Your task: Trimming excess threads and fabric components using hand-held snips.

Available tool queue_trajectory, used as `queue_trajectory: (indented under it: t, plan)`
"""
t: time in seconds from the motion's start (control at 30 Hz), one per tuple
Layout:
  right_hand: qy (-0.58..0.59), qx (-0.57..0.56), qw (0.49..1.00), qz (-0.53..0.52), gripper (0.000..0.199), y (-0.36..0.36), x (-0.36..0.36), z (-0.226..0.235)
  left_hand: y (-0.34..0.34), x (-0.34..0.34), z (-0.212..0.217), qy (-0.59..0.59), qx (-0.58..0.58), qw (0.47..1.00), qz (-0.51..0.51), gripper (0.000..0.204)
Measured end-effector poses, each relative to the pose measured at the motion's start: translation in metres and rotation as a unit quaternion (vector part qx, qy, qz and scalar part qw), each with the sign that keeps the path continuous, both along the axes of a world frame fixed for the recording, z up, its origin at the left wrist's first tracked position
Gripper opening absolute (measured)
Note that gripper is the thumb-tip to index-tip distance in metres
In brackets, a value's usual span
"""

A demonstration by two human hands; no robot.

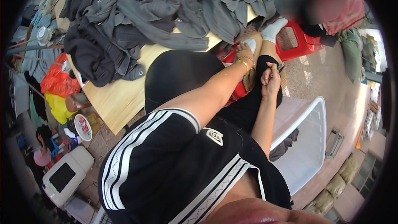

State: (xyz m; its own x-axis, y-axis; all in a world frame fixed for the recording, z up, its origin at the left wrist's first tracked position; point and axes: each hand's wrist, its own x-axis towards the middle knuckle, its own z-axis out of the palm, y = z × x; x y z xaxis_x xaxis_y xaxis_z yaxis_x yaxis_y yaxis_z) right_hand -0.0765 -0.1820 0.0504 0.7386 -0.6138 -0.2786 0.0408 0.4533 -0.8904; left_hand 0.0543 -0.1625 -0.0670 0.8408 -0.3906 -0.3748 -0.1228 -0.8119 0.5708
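Grey garments [190,4] drape the desk [112,103] at 12 o'clock; left hand [245,52], past 1, adjoins something white [251,44]; right hand [271,82], past 2, overlaps black trousers [246,118]; I can't tell either grip.

Lettering — none can be read.

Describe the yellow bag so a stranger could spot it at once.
Start at the pale wooden table piled with grey clothes. Off its left side in the picture, find the red bag. The yellow bag shows just below, set apart by its bright yellow colour.
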Motion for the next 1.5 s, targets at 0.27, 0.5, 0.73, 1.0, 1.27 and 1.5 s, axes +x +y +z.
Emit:
queue_trajectory:
  t: [0.27,0.5,0.73,1.0,1.27,1.5]
  plan:
    - [-0.011,0.002,1.0,-0.01,0.031,0.007,0.002,0.008,0.008,-0.007,0.008,-0.008,0.005,1.0,-0.006,0.051]
    - [-0.031,0.011,0.999,-0.011,0.033,0.008,0.002,0.003,0.009,-0.005,-0.002,-0.039,0.009,0.999,-0.002,0.048]
    - [-0.007,0.006,1.0,-0.01,0.035,0.001,0.008,0.002,0.018,0.001,-0.001,-0.105,0.008,0.992,-0.076,0.062]
    - [-0.017,0.019,0.999,-0.035,0.033,0.005,0.001,0.005,0.018,0.0,0.034,-0.027,0.038,0.997,-0.065,0.049]
    - [-0.015,0.023,0.999,-0.039,0.032,0.008,-0.001,0.008,0.021,-0.004,0.035,0.003,0.054,0.995,-0.084,0.107]
    - [-0.014,0.024,0.999,-0.038,0.029,0.006,-0.001,0.008,0.021,0.002,0.042,0.019,0.062,0.991,-0.116,0.091]
